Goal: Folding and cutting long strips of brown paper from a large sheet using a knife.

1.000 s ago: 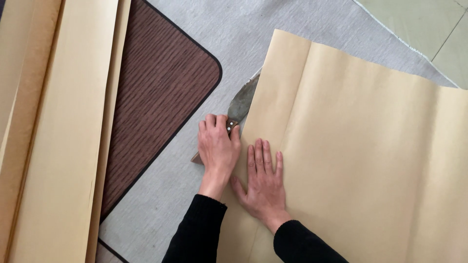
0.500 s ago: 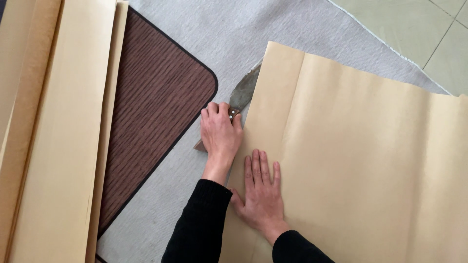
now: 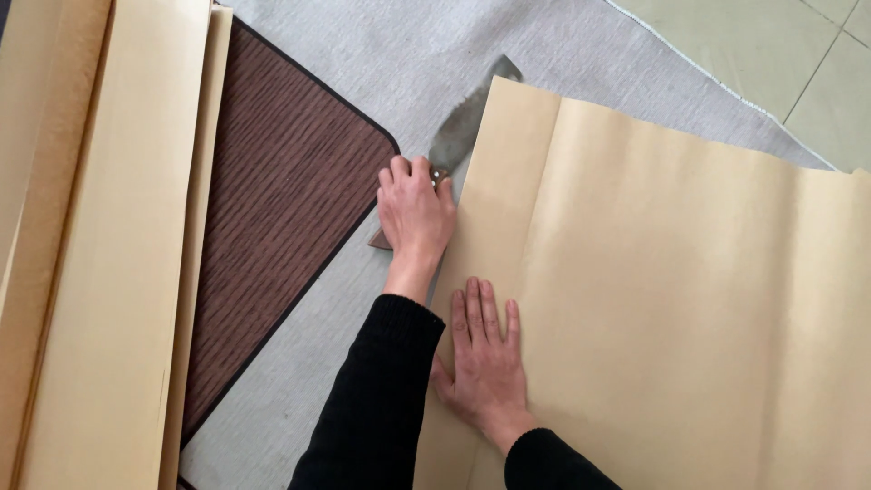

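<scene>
My left hand [image 3: 415,213] is closed round the wooden handle of a broad knife [image 3: 460,136], its grey blade lying along the left edge of the big tan paper sheet [image 3: 671,299]. My right hand [image 3: 485,358] lies flat on that sheet, fingers spread. Underneath is a grey cloth [image 3: 363,54] laid on the floor, with a brown striped mat [image 3: 272,209], stacked tan sheets [image 3: 100,254] at the left and pale green tiles [image 3: 771,45] beyond.

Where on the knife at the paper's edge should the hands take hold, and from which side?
By the wooden handle, from the mat side. The knife has its broad blade running under the tan paper, so only the handle end lies clear; the left hand already wraps it there.
</scene>
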